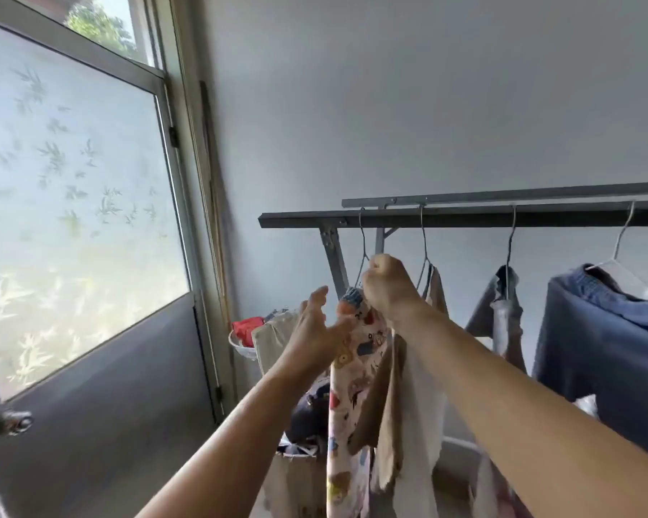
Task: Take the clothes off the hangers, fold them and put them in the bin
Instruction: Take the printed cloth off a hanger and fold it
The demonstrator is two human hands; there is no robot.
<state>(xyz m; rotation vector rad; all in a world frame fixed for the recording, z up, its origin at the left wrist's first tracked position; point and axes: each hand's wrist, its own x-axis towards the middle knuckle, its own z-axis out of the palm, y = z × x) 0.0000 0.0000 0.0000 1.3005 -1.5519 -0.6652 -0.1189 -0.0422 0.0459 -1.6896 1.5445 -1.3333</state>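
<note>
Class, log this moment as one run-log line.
stage: unhanging | right hand: shut on printed garment at leftmost hanger | left hand: open beside it | rail: other clothes hanging

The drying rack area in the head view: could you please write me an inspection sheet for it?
Surface: dark metal rack rail runs across at hand height; no table seen.
Job's things: animal-print garment on the leftmost wire hanger; beige garment next; grey garment and blue garment farther right, all hanging.
Clutter: white basket with red cloth behind the rack.
Grippers: right hand closed at the printed garment's neck by the hanger; left hand open, fingers spread beside the fabric.
Cables: nothing seen.
Surroundings: frosted door left, plain wall behind.
</note>
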